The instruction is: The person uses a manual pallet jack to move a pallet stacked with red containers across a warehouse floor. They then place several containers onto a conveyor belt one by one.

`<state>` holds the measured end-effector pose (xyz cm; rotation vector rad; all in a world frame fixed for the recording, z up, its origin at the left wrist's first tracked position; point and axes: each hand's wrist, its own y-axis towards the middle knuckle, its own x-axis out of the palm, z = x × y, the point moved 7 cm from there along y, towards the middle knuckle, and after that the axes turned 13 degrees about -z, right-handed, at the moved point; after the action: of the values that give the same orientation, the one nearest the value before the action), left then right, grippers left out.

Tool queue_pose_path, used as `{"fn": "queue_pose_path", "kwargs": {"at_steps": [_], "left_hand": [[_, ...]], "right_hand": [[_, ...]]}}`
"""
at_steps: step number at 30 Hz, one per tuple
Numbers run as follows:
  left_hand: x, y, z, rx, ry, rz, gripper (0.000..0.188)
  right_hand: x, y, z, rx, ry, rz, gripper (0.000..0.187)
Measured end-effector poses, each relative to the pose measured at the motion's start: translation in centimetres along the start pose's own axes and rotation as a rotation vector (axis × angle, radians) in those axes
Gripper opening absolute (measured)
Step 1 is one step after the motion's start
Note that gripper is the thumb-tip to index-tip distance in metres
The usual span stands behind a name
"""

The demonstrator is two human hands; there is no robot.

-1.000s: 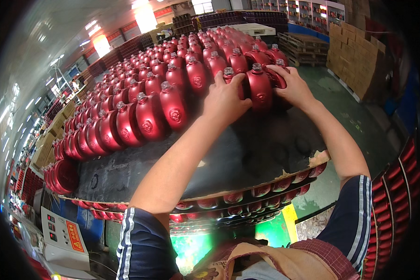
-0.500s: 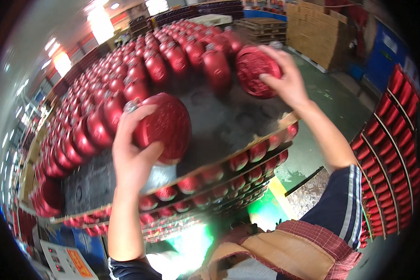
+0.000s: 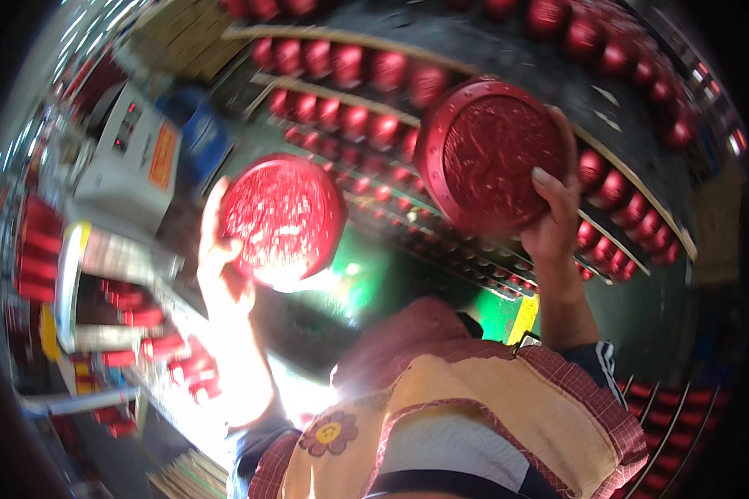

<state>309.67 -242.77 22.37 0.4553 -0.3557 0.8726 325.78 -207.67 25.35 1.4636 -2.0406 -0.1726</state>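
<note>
A round, flat-sided red bottle (image 3: 285,218) with an embossed face is gripped at its left edge by my left hand (image 3: 223,264), and strong light glares off its lower part. Higher up and to the right, my right hand (image 3: 555,204) is closed on another red bottle (image 3: 493,158), thumb on the raised pattern and fingers behind it. A smooth rim with small bumps rings that pattern. The two bottles are apart, both held up in the air with their faces toward me. Their necks are hidden.
Layers of red bottles on thin boards (image 3: 632,170) rise as a stack beyond my hands. At the left stand a pale control box (image 3: 129,158), a blue bin (image 3: 198,137) and a brightly lit line carrying red bottles (image 3: 190,362). More stacked bottles (image 3: 674,424) stand at lower right.
My view has turned left and down, away from the top of the stack. Both bottles remain in my hands and have come away from the stack, toward the control box and lit line.
</note>
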Motion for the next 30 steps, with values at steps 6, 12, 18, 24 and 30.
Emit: {"fn": "queue_pose_path", "kwargs": {"at_steps": [6,12,18,24,30], "left_hand": [[-14.7,-6.0,-3.9,0.13,-0.535,0.384,0.061],[-22.6,-4.9,-10.7,0.202,-1.15,0.345,0.068],[-25.9,-2.8,-13.8,0.391,-1.363,0.364,0.074],[-28.0,-1.7,-13.9,0.471,-1.388,0.375,0.083],[-27.1,-1.7,-12.0,0.555,-1.35,0.36,0.082]], "right_hand": [[14.7,2.0,21.7,0.509,1.192,-0.224,0.044],[25.0,-0.2,37.4,1.387,2.053,-0.077,0.068],[28.1,1.6,45.7,1.542,2.047,-0.057,0.067],[29.7,2.7,49.1,1.628,1.916,-0.022,0.072],[30.1,2.8,49.7,1.669,1.834,-0.131,0.066]]}}
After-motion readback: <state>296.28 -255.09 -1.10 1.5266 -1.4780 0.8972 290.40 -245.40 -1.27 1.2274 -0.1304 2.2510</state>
